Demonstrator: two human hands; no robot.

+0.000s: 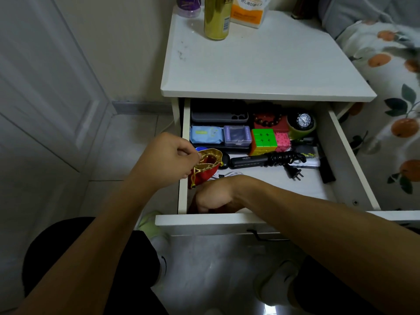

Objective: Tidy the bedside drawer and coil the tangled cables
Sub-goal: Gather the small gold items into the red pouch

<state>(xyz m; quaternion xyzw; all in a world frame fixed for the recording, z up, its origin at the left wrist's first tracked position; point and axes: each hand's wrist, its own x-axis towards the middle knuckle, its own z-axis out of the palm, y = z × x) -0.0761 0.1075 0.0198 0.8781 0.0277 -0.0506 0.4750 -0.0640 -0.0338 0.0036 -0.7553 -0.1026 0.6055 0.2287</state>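
Open drawer (345, 155) pulled out of a white bedside table (261, 64), front panel nearest the camera. Inside at the back, a dark phone case (219, 113), a string of brown beads (268, 121) on a red box and a watch (303, 120) on a green roll. In front of those, a pale blue packet (205, 134), a clear plastic box (237, 135), a colourful puzzle cube (263, 140) and a pink block (283, 140). Nearer still, a black hair straightener (250, 160) with its black cable (285, 158) bunched in coils at its right end, plug (295, 174) lying loose on the drawer floor. White cable (227, 175) just visible at the drawer's left side, partly hidden behind the right wrist. Red pouch (204, 171) with gold lining held above the drawer's left front corner, mouth open. Left hand (172, 156) pinching the pouch's rim, fingers curled. Right hand (212, 198) lower, reaching into the left front corner directly under the pouch, fingers curled downward behind the front panel; whether anything is gripped there cannot be told. On the tabletop at the back, a gold can (217, 18), a purple bottle (188, 5) and an orange-and-white carton (248, 11).
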